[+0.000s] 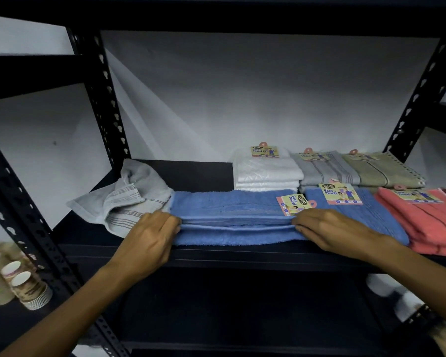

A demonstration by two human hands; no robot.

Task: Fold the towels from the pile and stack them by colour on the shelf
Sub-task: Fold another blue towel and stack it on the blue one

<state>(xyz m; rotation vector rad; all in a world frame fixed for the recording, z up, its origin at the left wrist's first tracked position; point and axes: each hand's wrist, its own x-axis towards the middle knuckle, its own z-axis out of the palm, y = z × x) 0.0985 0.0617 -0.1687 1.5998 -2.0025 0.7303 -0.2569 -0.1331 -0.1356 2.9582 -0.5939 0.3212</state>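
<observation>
A blue towel lies folded lengthwise at the front of the black shelf, a paper tag at its right end. My left hand pinches its folded edges at the left end. My right hand pinches them at the right end. Left of it a crumpled grey striped towel lies unfolded. Folded stacks stand to the right: white, grey, beige at the back, a blue one and a coral one in front.
Black slotted uprights frame the shelf bay at both sides, with a white wall behind. Stacked paper cups sit low on the left, on the neighbouring shelf. A dark lower shelf lies under my arms.
</observation>
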